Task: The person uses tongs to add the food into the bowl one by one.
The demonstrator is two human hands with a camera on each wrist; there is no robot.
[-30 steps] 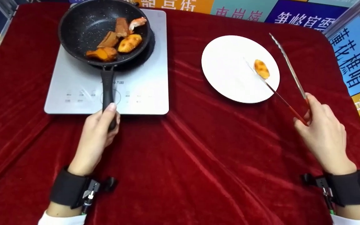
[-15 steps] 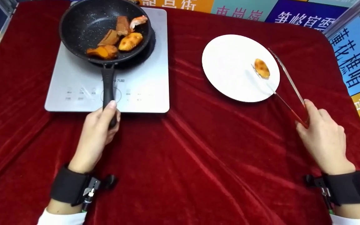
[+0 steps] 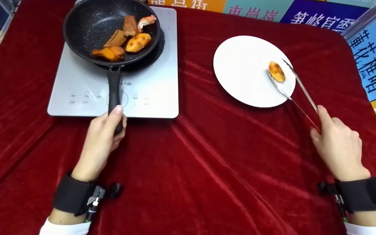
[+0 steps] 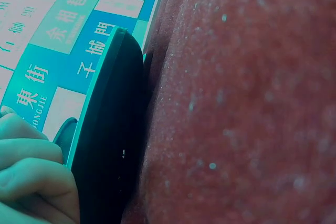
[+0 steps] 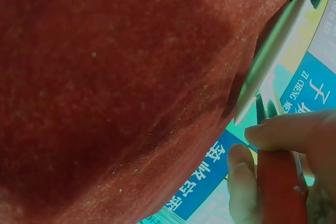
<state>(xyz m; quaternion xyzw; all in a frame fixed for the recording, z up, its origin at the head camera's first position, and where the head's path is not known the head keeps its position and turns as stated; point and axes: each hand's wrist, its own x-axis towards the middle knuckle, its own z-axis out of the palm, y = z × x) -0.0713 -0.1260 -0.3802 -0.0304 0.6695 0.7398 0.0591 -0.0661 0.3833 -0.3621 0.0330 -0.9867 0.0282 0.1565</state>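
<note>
My left hand (image 3: 101, 140) grips the black handle of a frying pan (image 3: 90, 32); its fingers curl round the handle in the left wrist view too. Inside the pan lie two brown slabs (image 3: 130, 26), a yellow spotted oval piece (image 3: 138, 42), an orange-brown piece (image 3: 109, 53) and a red-and-white piece (image 3: 147, 21). With my right hand (image 3: 339, 147) I hold metal tongs (image 3: 303, 87) with red grips. The tongs' arms stand apart over a white plate (image 3: 237, 71), one tip against or close beside a small yellow spotted oval piece (image 3: 276, 72), the other to its right.
Under the pan is a silver induction cooktop (image 3: 148, 98) with printed controls. A wrinkled red velvet cloth (image 3: 188, 169) covers the table. Panels with large printed characters (image 3: 367, 62) edge the back and right side, along with a metal post (image 3: 367, 18).
The tongs' arms have come closer together, and their tips have drawn in around the oval piece on the plate. My left hand stays on the pan handle.
</note>
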